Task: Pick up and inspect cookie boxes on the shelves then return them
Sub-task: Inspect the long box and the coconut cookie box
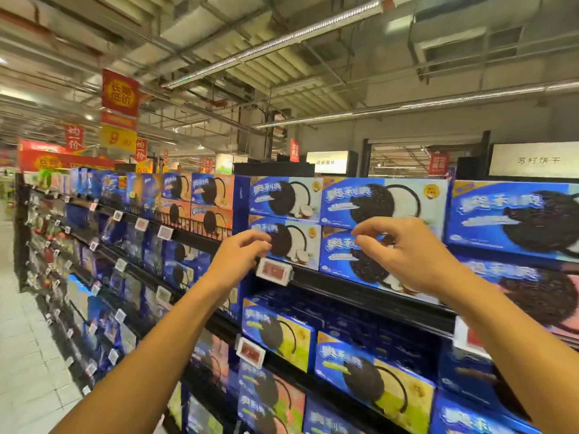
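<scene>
Blue cookie boxes with a black-and-white biscuit picture stand two high on the top shelf (332, 281). My left hand (247, 256) is raised in front of the lower left box (297, 245), fingers loosely curved, fingertips at its left edge; I cannot tell whether they touch. My right hand (404, 255) hovers in front of the lower right box (340, 256), fingers curved, thumb and forefinger close together with nothing between them. Two more boxes (383, 200) lie on top of these. Neither hand holds a box.
A price tag (274, 270) clips to the shelf edge under my left hand. Yellow-fronted boxes (279, 336) fill the shelf below, pink-fronted ones (539, 296) the right. The shelving runs far to the left along a tiled aisle (28, 355). Red banners (120, 92) hang overhead.
</scene>
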`<state>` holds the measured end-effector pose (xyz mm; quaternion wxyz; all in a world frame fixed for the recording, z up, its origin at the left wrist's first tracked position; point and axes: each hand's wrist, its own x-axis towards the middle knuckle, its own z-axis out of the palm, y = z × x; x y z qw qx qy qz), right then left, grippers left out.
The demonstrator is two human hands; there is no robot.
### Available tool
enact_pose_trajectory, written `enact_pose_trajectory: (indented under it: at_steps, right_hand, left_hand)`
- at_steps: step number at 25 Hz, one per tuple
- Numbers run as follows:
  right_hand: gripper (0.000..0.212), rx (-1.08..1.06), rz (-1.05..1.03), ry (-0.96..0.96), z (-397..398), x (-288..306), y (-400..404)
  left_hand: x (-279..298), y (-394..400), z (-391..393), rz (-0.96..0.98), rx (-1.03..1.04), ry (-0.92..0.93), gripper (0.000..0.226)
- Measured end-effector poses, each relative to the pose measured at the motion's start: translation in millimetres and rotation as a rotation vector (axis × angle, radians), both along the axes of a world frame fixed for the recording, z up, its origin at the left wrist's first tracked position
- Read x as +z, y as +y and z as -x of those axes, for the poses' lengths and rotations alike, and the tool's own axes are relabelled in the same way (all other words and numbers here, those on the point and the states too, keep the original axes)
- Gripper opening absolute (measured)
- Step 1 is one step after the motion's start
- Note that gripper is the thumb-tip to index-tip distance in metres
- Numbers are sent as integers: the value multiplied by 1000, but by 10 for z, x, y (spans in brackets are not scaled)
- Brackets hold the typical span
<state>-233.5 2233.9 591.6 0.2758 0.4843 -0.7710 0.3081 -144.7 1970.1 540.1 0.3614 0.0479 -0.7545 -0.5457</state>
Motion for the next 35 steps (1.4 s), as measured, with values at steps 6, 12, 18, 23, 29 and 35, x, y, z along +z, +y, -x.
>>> enact_pose_trajectory:
  at_steps: [6,12,18,23,29,35]
  right_hand:
    - [38,-413,-196,396,319,629,-1277]
    - [80,-812,-556,285,790,1051,-1934]
    - [80,-995,-726,71,910,1135,-2061]
    - [80,-973,-635,250,882,1074,-2017]
    - [84,-792,-369,370,784,1124,-2006]
    - [84,-215,-4,182,583,929,-2107]
  left_hand:
    - [272,-1354,609,182,56,8,37]
    - [611,-1907,1395,182,-61,14,57]
    - [553,-1885,1729,129,-282,-40,37]
    - [493,-1800,1654,-21,-396,128,21]
    - [663,-1978,1464,-102,-365,398,26]
    - [520,-2364,1135,-330,-458,600,39]
